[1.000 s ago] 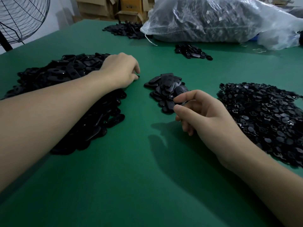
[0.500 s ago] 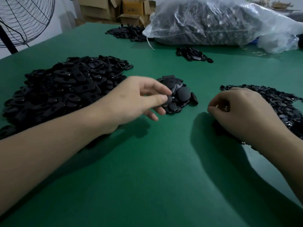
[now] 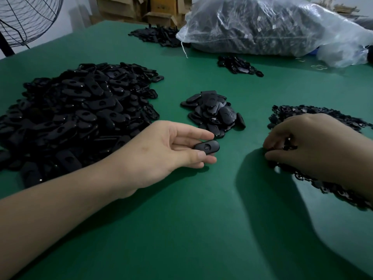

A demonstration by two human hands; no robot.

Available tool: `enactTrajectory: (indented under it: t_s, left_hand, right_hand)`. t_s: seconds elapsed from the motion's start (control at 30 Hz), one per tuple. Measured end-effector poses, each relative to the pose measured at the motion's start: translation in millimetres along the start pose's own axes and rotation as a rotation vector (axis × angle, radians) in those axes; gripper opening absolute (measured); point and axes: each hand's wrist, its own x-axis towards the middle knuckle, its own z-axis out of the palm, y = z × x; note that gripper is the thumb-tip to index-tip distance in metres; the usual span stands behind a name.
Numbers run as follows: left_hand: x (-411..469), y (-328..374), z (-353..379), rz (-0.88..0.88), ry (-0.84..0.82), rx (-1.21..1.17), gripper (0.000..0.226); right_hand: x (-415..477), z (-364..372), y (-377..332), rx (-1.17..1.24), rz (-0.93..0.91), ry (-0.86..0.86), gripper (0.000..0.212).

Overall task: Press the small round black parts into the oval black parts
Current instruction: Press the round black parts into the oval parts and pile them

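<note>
My left hand (image 3: 161, 150) holds one oval black part (image 3: 206, 147) between thumb and fingers, its round recess facing up, just above the green table. A big heap of oval black parts (image 3: 80, 110) lies to its left. My right hand (image 3: 306, 146) rests curled on the near edge of the heap of small round black parts (image 3: 314, 116) at the right, with small round black parts (image 3: 289, 144) pinched in its fingers. A small pile of black oval pieces (image 3: 214, 114) lies between the two heaps, just beyond my left hand.
At the back stands a large clear plastic bag (image 3: 272, 27) full of black parts, with two more small black piles (image 3: 238, 64) (image 3: 159, 35) near it. Cardboard boxes (image 3: 141, 7) and a wire fan (image 3: 26, 19) stand beyond the green table (image 3: 181, 219).
My left hand left the big heap, came right and toward me, and now shows an oval part in its fingers. My right hand moved from the middle pile onto the heap of round parts.
</note>
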Motion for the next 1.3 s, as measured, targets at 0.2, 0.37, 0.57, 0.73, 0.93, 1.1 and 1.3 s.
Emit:
enactTrajectory:
  t_s: [0.2, 0.37, 0.57, 0.73, 0.93, 1.1, 1.3]
  left_hand:
    - [-1.9, -1.1, -0.5, 0.032, 0.016, 0.003, 0.032]
    - [-2.0, -2.5, 1.1, 0.059, 0.030, 0.016, 0.031]
    - [-2.9, -3.6, 1.4, 0.105, 0.076, 0.031, 0.030]
    - [-2.5, -3.2, 0.2, 0.163, 0.137, 0.069, 0.028]
    - [-2.8, -5.4, 0.3, 0.233, 0.162, 0.186, 0.022]
    - [-2.8, -7.3, 2.6, 0.248, 0.182, 0.196, 0.013]
    - [-3.2, -8.4, 2.1, 0.271, 0.207, 0.200, 0.008]
  right_hand:
    - [2.2, 4.5, 2.5, 0.028, 0.001, 0.029, 0.019]
    - [3.9, 8.0, -0.9, 0.057, -0.002, 0.040, 0.015]
    - [1.7, 11.9, -14.0, 0.261, -0.025, 0.170, 0.012]
    - [-5.6, 17.9, -46.0, 1.160, -0.062, 0.161, 0.019]
    - [-5.4, 33.7, -61.0, 1.361, -0.097, 0.093, 0.017]
    - [-4.7, 36.4, -64.8, 1.147, -0.157, 0.205, 0.020]
    - [-7.1, 36.2, -70.9, 0.839, -0.224, 0.365, 0.019]
